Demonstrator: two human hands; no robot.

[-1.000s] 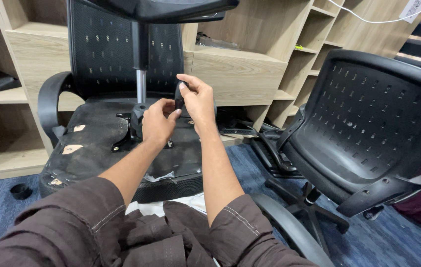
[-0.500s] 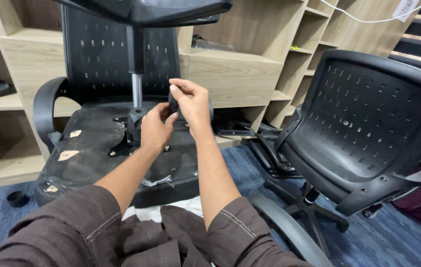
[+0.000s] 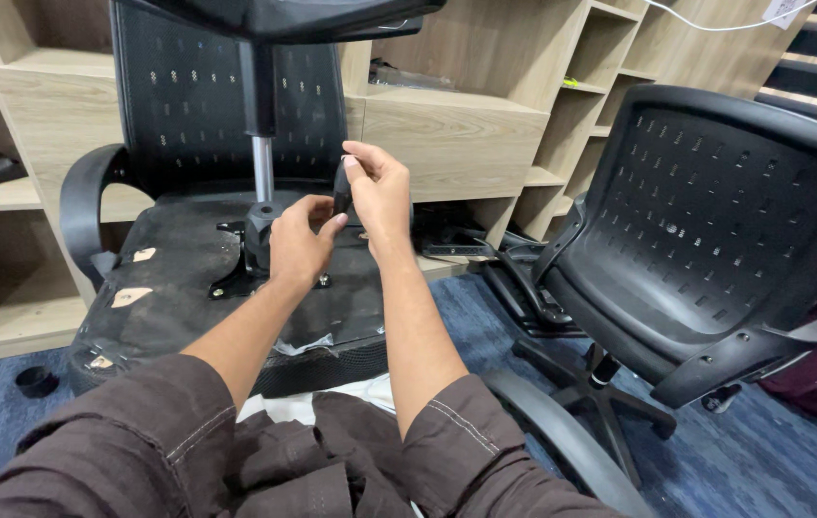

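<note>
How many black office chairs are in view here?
2: an upturned black mesh-backed office chair under the hands at left, and an upright black perforated-plastic office chair at right. Others may sit off-frame.

Open air lies above the upturned seat point(image 3: 168, 278) left of the hands, while its gas-lift column point(image 3: 262, 168) and the second chair's backrest point(image 3: 715, 211) hem both sides.

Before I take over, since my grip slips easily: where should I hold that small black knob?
Probably by the black knob's upright body, coming from the right as the right hand does; its top is free, and the left hand is at its lower left.
</note>
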